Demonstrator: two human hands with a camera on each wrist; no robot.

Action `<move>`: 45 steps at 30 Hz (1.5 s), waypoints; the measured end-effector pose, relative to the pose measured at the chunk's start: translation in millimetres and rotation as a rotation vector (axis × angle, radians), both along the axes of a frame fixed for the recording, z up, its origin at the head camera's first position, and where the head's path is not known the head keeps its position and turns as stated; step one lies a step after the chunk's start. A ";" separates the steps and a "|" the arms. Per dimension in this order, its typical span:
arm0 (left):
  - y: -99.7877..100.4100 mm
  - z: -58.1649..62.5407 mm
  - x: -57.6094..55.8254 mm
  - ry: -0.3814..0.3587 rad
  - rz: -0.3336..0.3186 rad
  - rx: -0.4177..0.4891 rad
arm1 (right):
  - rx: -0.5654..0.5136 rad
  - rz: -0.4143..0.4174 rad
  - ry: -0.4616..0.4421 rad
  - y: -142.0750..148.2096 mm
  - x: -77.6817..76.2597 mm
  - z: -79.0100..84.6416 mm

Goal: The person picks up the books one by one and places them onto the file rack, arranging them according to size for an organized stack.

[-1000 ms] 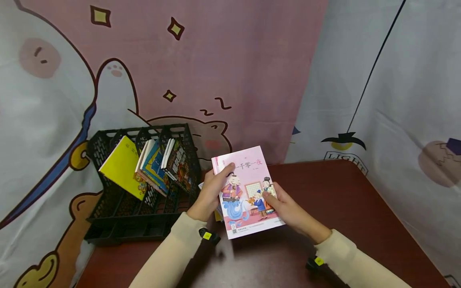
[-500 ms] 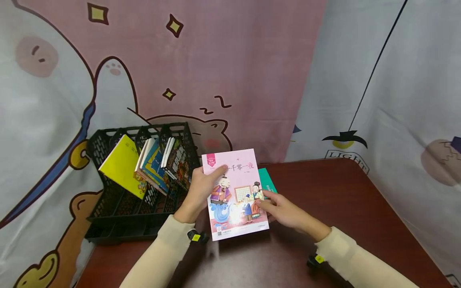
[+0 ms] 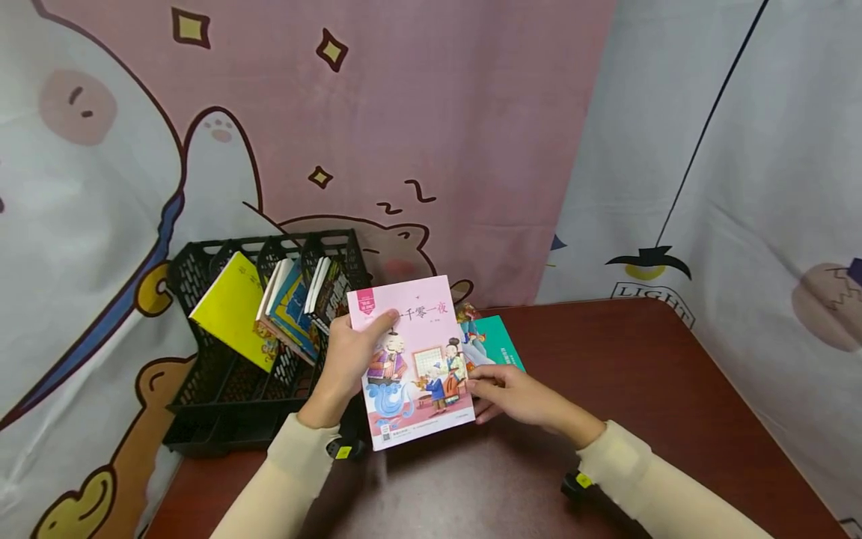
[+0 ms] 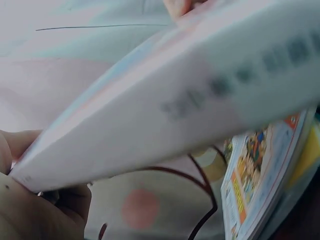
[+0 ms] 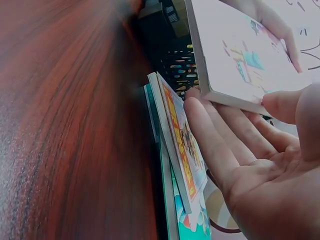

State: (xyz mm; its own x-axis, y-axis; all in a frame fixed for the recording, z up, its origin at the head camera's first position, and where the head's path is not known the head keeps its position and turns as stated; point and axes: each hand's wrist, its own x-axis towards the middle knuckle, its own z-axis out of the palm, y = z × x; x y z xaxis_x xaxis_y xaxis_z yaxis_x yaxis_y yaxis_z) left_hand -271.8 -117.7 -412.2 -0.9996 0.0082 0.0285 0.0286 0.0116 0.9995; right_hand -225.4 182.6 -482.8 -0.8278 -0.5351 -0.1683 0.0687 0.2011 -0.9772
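Observation:
A pink-covered storybook [image 3: 417,374] with cartoon figures is held up over the table, tilted toward the head camera. My left hand [image 3: 343,367] grips its left edge, thumb across the front cover and the other fingers hidden behind. At the lower right edge, my right hand [image 3: 525,400] pinches the book between thumb and extended fingers, as the right wrist view also shows. Partly behind it lies a green-covered book [image 3: 500,340]. In the right wrist view, a book with an orange strip [image 5: 181,145] lies on the green one. The pink book's spine fills much of the left wrist view.
A black slotted file rack [image 3: 222,419] stands on the left of the brown table [image 3: 640,359]. Leaning in its compartments are a yellow book [image 3: 236,311], several books with a blue one [image 3: 292,299] in front, and dark-covered books [image 3: 331,299]. Printed curtains hang behind.
The pink book has moved left with my left hand, uncovering the green book behind it. My right thumb has slid from well over the cover to the book's right edge.

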 end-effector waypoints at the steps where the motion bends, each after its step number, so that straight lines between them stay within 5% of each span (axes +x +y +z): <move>1: -3.9 1.8 1.7 0.004 0.007 -0.005 | -0.004 0.002 -0.008 -0.6 -0.4 0.1; 15: -75.1 18.6 24.4 0.053 0.160 -0.103 | -0.048 0.034 -0.017 -18.5 -1.1 -2.6; 23: -112.1 24.5 42.0 0.079 0.268 -0.160 | -0.075 0.082 0.000 -59.4 -7.3 -7.0; 28: -134.1 25.9 50.8 0.029 0.321 -0.192 | -0.105 0.073 -0.010 -89.8 -13.2 -7.9; 39: -178.2 33.8 64.2 0.034 0.483 -0.047 | -0.170 -0.008 -0.029 -162.6 -24.6 -20.4; 45: -200.0 37.5 73.4 0.019 0.593 0.036 | -0.098 -0.114 0.029 -193.5 -30.1 -20.7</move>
State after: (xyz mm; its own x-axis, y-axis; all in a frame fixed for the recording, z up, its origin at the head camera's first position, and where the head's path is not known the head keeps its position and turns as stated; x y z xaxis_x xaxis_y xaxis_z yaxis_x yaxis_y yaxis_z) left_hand -198.5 -317.7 -374.7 -0.8325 -0.5529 0.0363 0.0454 -0.0028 0.9990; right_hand -255.5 -10.8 -503.6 -0.8880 -0.4498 -0.0952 0.0571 0.0976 -0.9936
